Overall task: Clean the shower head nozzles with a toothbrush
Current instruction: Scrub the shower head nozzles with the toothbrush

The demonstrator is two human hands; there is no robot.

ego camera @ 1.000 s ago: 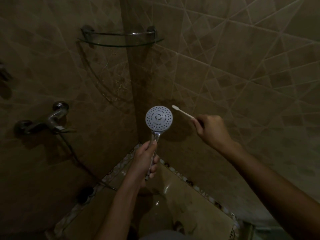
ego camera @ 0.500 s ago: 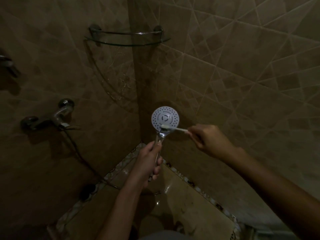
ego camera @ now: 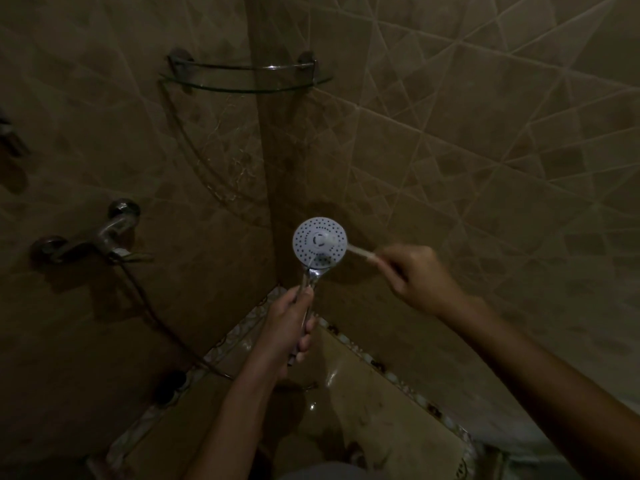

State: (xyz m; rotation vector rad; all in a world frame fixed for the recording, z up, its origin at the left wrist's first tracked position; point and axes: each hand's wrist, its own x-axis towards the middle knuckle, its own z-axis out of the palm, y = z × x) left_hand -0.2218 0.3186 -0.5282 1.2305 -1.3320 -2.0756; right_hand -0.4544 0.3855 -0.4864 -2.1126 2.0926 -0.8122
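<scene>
A round white shower head [ego camera: 308,237] with many small nozzle holes faces me, held upright in the shower corner. My left hand [ego camera: 289,325] grips its chrome handle [ego camera: 309,284] from below. My right hand [ego camera: 420,277] holds a white toothbrush [ego camera: 358,251] by its handle, to the right of the head. The brush end lies on the face of the shower head near its centre and is blurred by motion.
A chrome mixer tap [ego camera: 104,237] sits on the left wall, with a dark hose [ego camera: 162,323] running down toward the floor. A glass corner shelf [ego camera: 244,76] hangs above. Brown tiled walls meet in the corner, and a wet tiled floor [ego camera: 363,410] lies below.
My right hand brought the toothbrush from beside the shower head onto its face, first at the lower edge, now near the centre. The view shifted slightly.
</scene>
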